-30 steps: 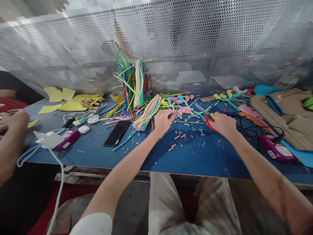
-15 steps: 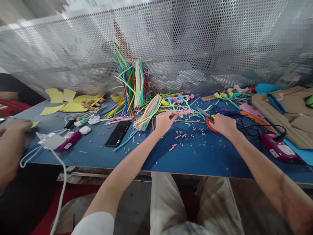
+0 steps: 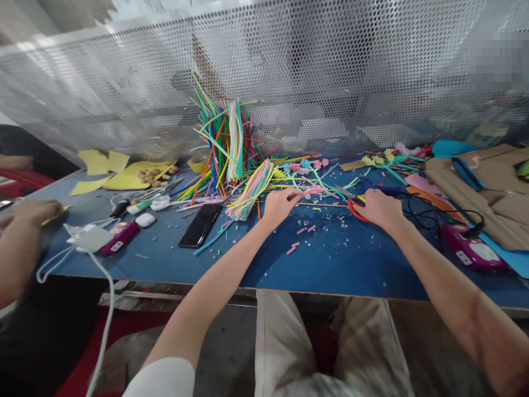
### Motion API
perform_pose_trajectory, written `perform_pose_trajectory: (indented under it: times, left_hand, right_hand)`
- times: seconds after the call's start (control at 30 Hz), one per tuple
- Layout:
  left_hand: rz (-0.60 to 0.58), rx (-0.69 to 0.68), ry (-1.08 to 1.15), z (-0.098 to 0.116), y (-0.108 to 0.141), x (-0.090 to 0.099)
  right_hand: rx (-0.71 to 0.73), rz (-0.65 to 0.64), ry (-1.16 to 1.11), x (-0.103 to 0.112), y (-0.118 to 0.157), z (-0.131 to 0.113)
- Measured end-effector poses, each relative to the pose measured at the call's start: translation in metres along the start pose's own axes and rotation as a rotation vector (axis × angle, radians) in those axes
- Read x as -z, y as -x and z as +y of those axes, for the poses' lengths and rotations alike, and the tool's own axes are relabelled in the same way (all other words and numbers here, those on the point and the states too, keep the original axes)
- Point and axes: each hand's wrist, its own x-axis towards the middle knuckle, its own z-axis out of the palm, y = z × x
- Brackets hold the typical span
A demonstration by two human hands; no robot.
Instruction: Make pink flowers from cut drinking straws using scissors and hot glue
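My left hand [image 3: 279,206] is closed in a pinch on a pink pipe-cleaner flower [image 3: 313,191], which stays low over the blue table. To its right, my right hand [image 3: 383,208] is closed around the red-orange handles of a pair of scissors [image 3: 356,212]. Their blades point left toward the pink flower. A bundle of pastel pipe cleaners [image 3: 250,190] lies just left of my left hand. Small pink offcuts [image 3: 293,248] are scattered on the table below the flower.
A black phone [image 3: 200,225] lies at left, near a purple power box [image 3: 119,238] with white cables. Behind stand many coloured pipe cleaners [image 3: 217,143]. At right are another purple box [image 3: 473,248] and cardboard [image 3: 475,193]. A co-worker's hand [image 3: 37,212] holds yellow paper at far left.
My hands keep almost the same places, the right one shifted very slightly with the scissors. The co-worker's hand at far left has moved a little to the right.
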Motion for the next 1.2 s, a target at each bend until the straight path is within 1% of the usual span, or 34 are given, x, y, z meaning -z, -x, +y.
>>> perform_pose_trajectory:
  times: [0.07,0.13,0.2,0.27,0.33,0.4,0.47,0.57,0.63,0.7,0.83,0.97,1.1,1.2]
  left_hand:
    - [-0.006,-0.01,-0.019,0.001,0.0,0.001]
    - [-0.007,-0.012,-0.04,0.002,-0.001,0.002]
    - [-0.006,-0.008,-0.053,0.004,-0.001,0.003]
    - [-0.011,-0.018,-0.052,0.006,-0.001,0.005]
    - [-0.017,-0.043,-0.052,0.007,-0.001,0.005]
    - [-0.025,-0.077,-0.061,0.008,-0.001,0.005]
    - [-0.041,-0.106,-0.073,0.009,0.0,0.003]
    - [-0.068,-0.13,-0.068,0.01,0.002,0.001]
    - [-0.078,-0.141,-0.062,0.012,0.003,0.0]
    - [-0.08,-0.153,-0.062,0.013,0.003,0.0]
    - [-0.063,-0.181,-0.083,0.014,0.003,0.001]
    - [-0.076,-0.217,-0.128,0.013,0.003,0.002]
    - [-0.062,-0.267,-0.155,0.008,0.003,0.001]
    - [-0.052,-0.34,-0.161,0.002,0.002,-0.003]
  right_hand:
    - [-0.008,0.001,0.008,-0.001,0.0,0.0]
    - [0.031,-0.004,0.017,-0.003,-0.001,0.002]
    - [0.121,-0.003,0.028,-0.003,-0.003,0.005]
    - [0.229,0.033,0.006,-0.001,-0.004,0.007]
    - [0.316,0.113,-0.103,0.004,-0.003,0.004]
    - [0.406,0.204,-0.284,0.01,0.002,-0.004]
    - [0.485,0.262,-0.459,0.016,0.009,-0.014]
    - [0.508,0.264,-0.582,0.02,0.018,-0.027]
    - [0.5,0.243,-0.598,0.02,0.021,-0.031]
    - [0.525,0.257,-0.606,0.02,0.023,-0.032]
    - [0.617,0.381,-0.638,0.016,0.022,-0.03]
    - [0.696,0.501,-0.655,0.009,0.019,-0.029]
    - [0.714,0.563,-0.64,0.006,0.019,-0.031]
    - [0.705,0.585,-0.645,0.009,0.023,-0.034]
